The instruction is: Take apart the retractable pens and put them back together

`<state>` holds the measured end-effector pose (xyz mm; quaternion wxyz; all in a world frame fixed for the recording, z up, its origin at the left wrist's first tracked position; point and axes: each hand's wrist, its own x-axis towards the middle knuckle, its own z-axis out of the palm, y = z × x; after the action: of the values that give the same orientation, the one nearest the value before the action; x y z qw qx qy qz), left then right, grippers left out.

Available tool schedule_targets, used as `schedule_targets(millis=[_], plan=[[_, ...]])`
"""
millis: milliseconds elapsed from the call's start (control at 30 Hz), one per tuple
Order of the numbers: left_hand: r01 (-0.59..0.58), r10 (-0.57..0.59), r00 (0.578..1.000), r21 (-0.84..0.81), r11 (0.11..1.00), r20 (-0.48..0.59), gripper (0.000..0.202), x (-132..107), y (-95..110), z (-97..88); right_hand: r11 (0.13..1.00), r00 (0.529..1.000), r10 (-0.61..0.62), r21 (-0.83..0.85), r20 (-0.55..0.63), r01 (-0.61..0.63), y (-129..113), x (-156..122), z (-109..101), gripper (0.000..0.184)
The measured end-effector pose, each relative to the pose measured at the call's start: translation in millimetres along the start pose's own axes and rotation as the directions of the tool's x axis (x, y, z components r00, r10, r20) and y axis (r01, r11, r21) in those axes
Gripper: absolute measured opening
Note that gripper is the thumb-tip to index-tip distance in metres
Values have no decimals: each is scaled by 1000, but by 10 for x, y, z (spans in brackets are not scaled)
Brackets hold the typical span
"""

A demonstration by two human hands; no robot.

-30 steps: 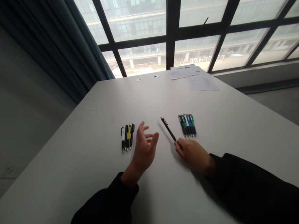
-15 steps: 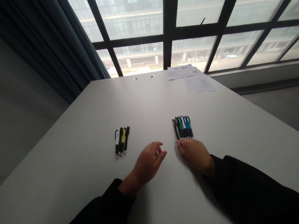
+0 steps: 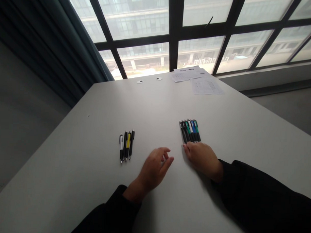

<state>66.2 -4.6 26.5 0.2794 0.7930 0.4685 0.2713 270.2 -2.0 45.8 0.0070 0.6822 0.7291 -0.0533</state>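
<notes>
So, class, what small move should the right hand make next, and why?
Probably lift the right hand clear of the right row of pens: its fingertips sit at the pens' near ends, the row lies side by side, and the left hand hangs empty.

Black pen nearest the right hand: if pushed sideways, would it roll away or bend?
The black pen looks like a slim, rigid, round barrel, so it would probably stay stiff and feel light. Pushed sideways on the smooth table it might roll, though the neighbouring pens would likely block it on one side.
</notes>
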Motion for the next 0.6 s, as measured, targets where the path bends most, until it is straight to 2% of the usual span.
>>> schedule_targets(millis=[600], plan=[[-27,27,999,24,999,31,23,-3,-22,2,1000,1000,17,-3,15,-17,20,3,4,42]])
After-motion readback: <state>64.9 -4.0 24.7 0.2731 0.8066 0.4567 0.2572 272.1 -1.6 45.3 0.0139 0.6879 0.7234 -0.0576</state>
